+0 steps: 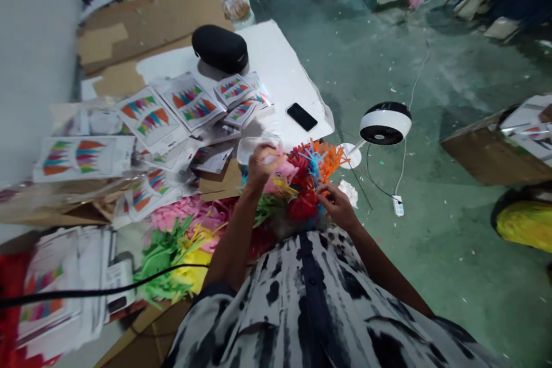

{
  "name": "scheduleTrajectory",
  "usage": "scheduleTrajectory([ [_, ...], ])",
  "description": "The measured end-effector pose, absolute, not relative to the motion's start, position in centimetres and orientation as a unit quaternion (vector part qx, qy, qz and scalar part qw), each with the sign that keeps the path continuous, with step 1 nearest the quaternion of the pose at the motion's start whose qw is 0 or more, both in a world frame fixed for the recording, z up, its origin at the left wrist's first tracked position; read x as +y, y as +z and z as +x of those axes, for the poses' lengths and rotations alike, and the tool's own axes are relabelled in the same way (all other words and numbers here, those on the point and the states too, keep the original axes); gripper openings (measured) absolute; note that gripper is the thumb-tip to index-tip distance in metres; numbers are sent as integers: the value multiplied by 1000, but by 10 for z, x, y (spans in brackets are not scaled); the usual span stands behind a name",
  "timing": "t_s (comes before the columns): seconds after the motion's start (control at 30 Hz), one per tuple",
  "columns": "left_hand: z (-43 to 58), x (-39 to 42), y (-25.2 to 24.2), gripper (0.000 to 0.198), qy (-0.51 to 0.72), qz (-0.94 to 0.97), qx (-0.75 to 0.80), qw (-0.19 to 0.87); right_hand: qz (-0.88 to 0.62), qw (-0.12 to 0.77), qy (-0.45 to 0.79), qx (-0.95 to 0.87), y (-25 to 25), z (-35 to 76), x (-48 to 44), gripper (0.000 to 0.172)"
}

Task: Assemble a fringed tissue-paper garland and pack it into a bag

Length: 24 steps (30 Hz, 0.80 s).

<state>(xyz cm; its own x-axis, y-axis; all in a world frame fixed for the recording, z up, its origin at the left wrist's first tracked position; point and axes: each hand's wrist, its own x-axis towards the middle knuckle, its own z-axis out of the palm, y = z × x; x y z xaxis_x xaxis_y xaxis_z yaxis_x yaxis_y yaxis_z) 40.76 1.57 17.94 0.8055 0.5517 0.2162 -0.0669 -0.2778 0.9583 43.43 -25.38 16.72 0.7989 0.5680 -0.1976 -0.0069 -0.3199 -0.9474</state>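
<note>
- One fringe bundle [306, 181] of cut paper, in red, orange, pink, blue, yellow and green, sits directly in front of the person's chest. Its thin strips are spiky and crinkled, and its base is hidden among the strips and hands.
- left hand [262, 165]: curled nearly closed, it grips the edge of a clear plastic piece [252, 149] at the bundle's upper left. Its fingers hide part of that piece, so its exact form is hard to make out.
- right hand [337, 204]: partly closed, its fingertips pinch strips on the bundle's right side.
- Left of the bundle lie printed sheets [190, 106] in glossy clear sleeves, showing fan-shaped rainbow patterns. Their small print is too tiny to read, and no brand shows.
- Beyond those sheets are a black phone [302, 117], its screen dark, and a black oval case [219, 49] with a matte, rounded shell.
- Right of the bundle stand a white desk fan [385, 123] and crumpled white paper [348, 193]. A thin white cord [404, 164] runs from near the fan to a white plug [398, 205].
- Below and left of the bundle sits a green fringe pile [166, 259], cut off from nothing but crossed by a black cable [99, 291].
- Nearest the camera, a black-and-white patterned shirt [302, 299] covers the lower frame.
</note>
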Motion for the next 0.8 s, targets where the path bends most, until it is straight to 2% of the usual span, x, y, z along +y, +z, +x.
scheduleTrajectory([
  [0.1,406,-27,177,22,186,736,162,631,-737,601,243,-190,181,444,-246,30],
  [0.27,407,-70,168,28,147,669,180,706,-682,646,285,-189,189,449,-231,31],
  [0.53,403,-65,183,26,134,606,229,750,-705,625,303,-145,182,443,-237,42],
  [0.8,396,-67,179,27,73,548,226,802,-616,679,395,-61,188,440,-238,49],
])
